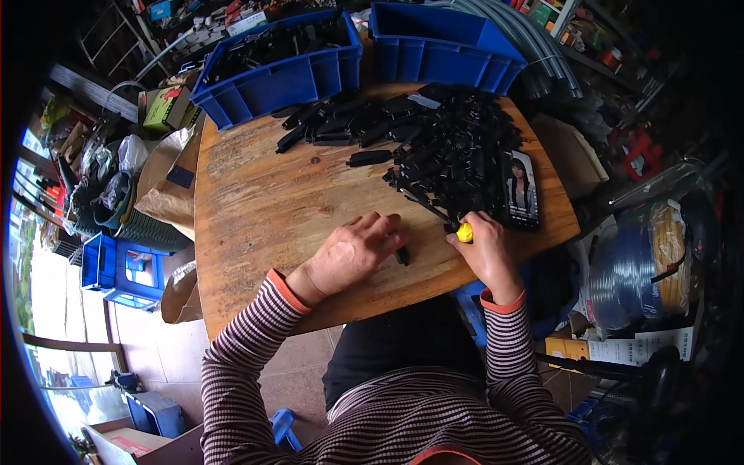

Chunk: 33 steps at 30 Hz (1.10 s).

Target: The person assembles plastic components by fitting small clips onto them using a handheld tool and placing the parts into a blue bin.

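Note:
My left hand (353, 252) rests palm down on the round wooden table (263, 209), its fingertips on a small black plastic part (403, 255). My right hand (484, 248) is closed around a screwdriver (442, 218) with a yellow-ended handle, its dark shaft pointing up-left toward the heap. A large heap of black plastic parts (449, 147) covers the far right of the table, just beyond both hands. A row of longer black pieces (333, 124) lies along the far edge.
A phone (521, 190) with a lit screen lies at the table's right edge beside the heap. Two blue crates (287, 74) (442, 46) stand behind the table, the left one holding black parts. Cardboard boxes, bags and blue stools crowd the floor at left; hose coils at right.

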Available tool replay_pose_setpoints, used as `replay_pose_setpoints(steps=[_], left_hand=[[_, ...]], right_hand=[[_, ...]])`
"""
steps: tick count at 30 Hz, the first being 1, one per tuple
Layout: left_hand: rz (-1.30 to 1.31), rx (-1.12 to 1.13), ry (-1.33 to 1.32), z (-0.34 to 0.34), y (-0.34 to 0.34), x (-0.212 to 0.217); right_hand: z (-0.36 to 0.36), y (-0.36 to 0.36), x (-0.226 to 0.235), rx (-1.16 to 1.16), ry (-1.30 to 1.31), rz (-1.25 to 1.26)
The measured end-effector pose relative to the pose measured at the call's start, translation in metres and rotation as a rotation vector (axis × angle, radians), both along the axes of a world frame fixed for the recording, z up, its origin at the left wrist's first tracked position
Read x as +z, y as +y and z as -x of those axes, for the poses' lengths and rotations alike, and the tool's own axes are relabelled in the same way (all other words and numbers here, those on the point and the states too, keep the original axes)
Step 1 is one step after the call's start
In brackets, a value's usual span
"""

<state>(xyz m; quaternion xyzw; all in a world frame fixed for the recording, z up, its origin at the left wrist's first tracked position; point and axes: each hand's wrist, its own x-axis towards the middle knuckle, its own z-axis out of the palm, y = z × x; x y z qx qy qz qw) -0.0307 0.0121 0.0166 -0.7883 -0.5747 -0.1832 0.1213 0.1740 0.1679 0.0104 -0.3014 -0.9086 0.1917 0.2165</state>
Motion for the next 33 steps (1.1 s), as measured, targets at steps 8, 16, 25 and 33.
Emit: replay_pose_setpoints(steps=[8, 16, 25, 33], left_hand=[[0.07, -0.036, 0.138, -0.019, -0.021, -0.007], [0.118, -0.03, 0.09, -0.02, -0.026, -0.007], [0.092, -0.043, 0.028, -0.017, -0.022, -0.011], [0.127, -0.039, -0.009, -0.018, -0.024, -0.009]], right_hand=[[0.018, -0.015, 0.017, 0.052, 0.141, 0.149], [0.059, -0.023, 0.024, 0.358, 0.186, 0.115], [0.053, -0.014, 0.021, 0.431, -0.027, 0.088], [0.041, -0.012, 0.024, 0.411, -0.097, -0.005]])
